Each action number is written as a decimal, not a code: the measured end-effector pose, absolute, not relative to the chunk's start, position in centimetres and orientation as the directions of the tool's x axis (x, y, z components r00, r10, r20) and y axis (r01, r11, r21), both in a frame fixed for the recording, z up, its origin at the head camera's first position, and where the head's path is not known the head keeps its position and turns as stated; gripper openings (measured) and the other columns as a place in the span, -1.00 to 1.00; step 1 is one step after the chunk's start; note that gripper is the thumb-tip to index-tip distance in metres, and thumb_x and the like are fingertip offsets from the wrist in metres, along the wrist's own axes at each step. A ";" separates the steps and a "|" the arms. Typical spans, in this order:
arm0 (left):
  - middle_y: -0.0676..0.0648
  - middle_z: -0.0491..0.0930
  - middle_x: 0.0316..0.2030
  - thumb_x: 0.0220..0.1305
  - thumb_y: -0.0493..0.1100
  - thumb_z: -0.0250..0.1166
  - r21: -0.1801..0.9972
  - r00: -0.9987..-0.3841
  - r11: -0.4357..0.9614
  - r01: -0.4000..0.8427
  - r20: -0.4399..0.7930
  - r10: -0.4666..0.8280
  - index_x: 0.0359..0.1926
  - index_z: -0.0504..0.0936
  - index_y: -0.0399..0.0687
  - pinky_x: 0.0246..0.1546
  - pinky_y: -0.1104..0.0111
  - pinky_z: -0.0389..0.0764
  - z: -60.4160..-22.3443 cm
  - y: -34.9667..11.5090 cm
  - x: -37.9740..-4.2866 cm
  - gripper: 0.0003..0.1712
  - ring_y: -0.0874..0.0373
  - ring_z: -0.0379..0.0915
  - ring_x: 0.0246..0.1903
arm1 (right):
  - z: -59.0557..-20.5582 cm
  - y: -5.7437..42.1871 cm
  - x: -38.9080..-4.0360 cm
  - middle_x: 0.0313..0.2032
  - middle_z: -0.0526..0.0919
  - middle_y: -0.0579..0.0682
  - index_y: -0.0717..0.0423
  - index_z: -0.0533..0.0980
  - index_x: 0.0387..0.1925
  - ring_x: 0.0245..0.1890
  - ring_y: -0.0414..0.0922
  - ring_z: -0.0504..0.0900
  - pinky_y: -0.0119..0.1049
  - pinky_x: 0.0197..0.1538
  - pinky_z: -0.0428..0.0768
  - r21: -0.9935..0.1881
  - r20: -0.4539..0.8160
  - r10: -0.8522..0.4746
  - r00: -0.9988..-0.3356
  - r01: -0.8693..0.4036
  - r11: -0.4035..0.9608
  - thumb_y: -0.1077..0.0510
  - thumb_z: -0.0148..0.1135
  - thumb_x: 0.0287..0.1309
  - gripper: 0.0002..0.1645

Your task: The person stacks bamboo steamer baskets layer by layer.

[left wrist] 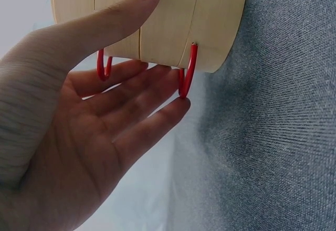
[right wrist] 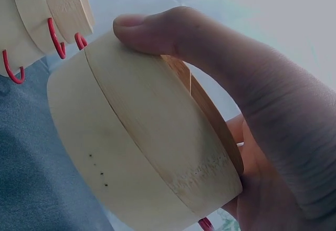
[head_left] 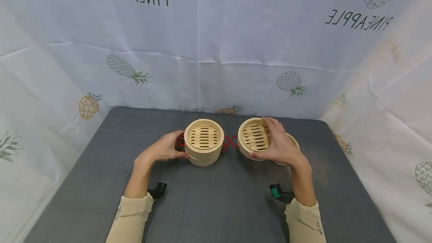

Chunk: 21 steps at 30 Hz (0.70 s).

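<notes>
Two slatted bamboo steamers stand side by side. The left bamboo steamer (head_left: 204,138) is a stack with red wire handles (left wrist: 188,73) on its sides. My left hand (head_left: 165,146) holds it from the left, thumb on the near wall and fingers by the handles. Round the other bamboo steamer (head_left: 254,136), my right hand (head_left: 281,143) grips with the thumb on the near side and fingers reaching to the far rim. That steamer sits tilted in the right wrist view, where its pale side wall (right wrist: 131,121) fills the middle.
Partly hidden behind my right hand is another round bamboo piece (head_left: 294,142). Red handles of the two steamers nearly meet between them. A dark grey table (head_left: 216,205) lies underneath, with a white pineapple-print curtain (head_left: 209,33) along its back and sides.
</notes>
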<state>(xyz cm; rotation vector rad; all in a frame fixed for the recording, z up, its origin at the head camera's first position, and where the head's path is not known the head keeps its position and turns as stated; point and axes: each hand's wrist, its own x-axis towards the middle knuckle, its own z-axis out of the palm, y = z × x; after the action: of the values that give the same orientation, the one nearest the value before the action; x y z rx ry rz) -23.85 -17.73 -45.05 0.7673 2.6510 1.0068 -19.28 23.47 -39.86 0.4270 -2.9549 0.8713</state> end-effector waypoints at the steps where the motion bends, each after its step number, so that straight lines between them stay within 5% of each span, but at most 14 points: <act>1: -0.28 0.72 0.12 0.20 -0.04 0.68 0.665 -0.845 0.633 0.396 -0.006 0.535 0.42 0.47 -0.43 0.11 0.02 0.79 -45.1 -17.8 -23.9 -0.07 -0.08 0.74 0.05 | -39.9 23.5 -19.3 0.65 0.16 0.22 0.14 0.10 0.70 0.58 0.26 0.25 0.46 0.44 0.44 -0.528 0.109 -0.249 -0.962 -0.269 0.806 -0.31 0.72 -0.15 0.53; 21: -0.28 0.72 0.13 0.21 -0.03 0.67 0.674 -0.845 0.628 0.390 -0.009 0.535 0.43 0.46 -0.41 0.12 0.01 0.78 -45.1 -17.6 -23.8 -0.07 -0.09 0.74 0.07 | -39.4 23.0 -19.0 0.68 0.10 0.23 0.12 0.08 0.71 0.63 0.25 0.17 0.46 0.49 0.37 -0.566 0.158 -0.209 -0.965 -0.262 0.782 -0.24 0.76 -0.17 0.55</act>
<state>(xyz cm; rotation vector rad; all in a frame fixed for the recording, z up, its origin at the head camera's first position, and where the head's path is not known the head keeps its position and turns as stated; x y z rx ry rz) -23.83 -17.64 -45.13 0.7609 2.6413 1.0196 -18.96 23.03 -39.44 0.3813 -2.8835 0.9346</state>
